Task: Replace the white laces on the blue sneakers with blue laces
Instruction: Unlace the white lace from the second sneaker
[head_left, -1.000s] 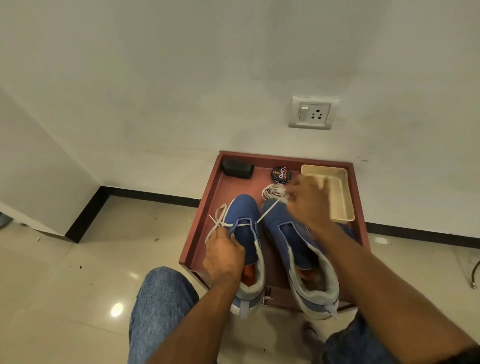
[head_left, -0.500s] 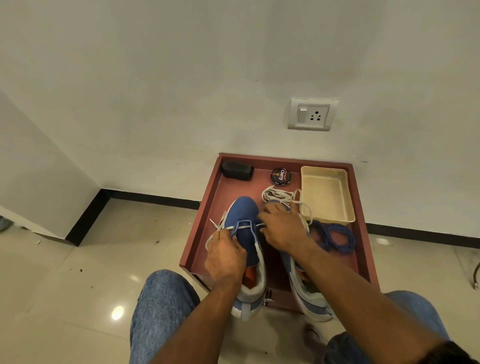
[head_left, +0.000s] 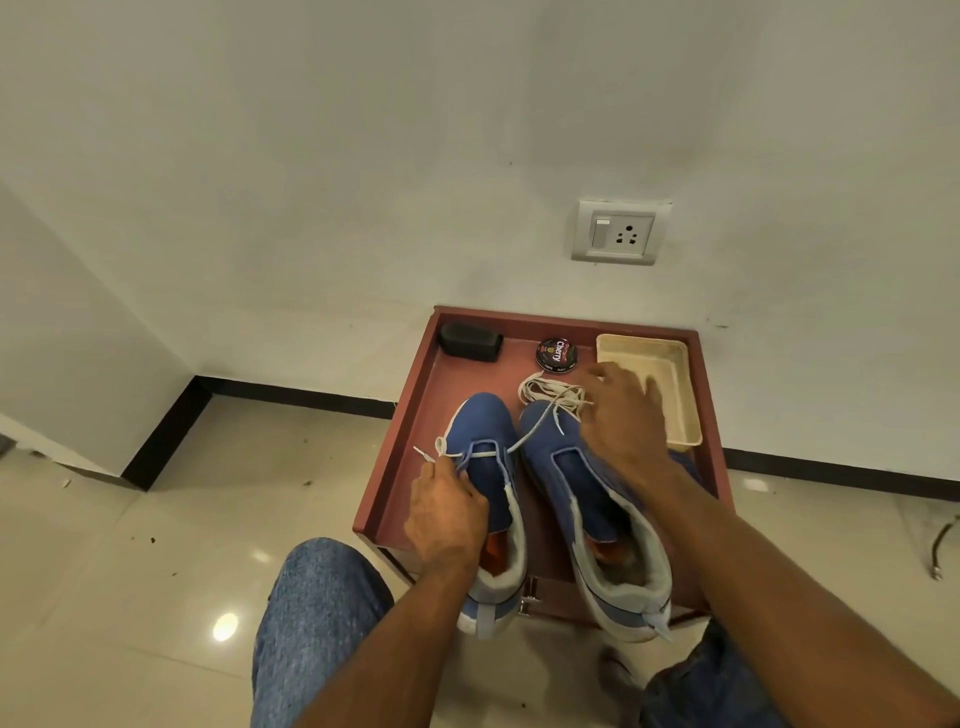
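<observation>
Two blue sneakers (head_left: 540, 499) sit side by side on a reddish tray (head_left: 400, 457). Left hand (head_left: 447, 514) pinches the white lace (head_left: 478, 454) on the left shoe; right hand (head_left: 623, 415) pulls its other end toward the cream dish (head_left: 675, 364) in the far right corner.

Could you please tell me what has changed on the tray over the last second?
From half a second ago, the right hand moved from the left sneaker away toward the far right, drawing the white lace out across the right sneaker; it now hides the blue laces. The left hand still holds the left sneaker's lace end. Sneakers, polish tin, beige tray and black box stayed put.
</observation>
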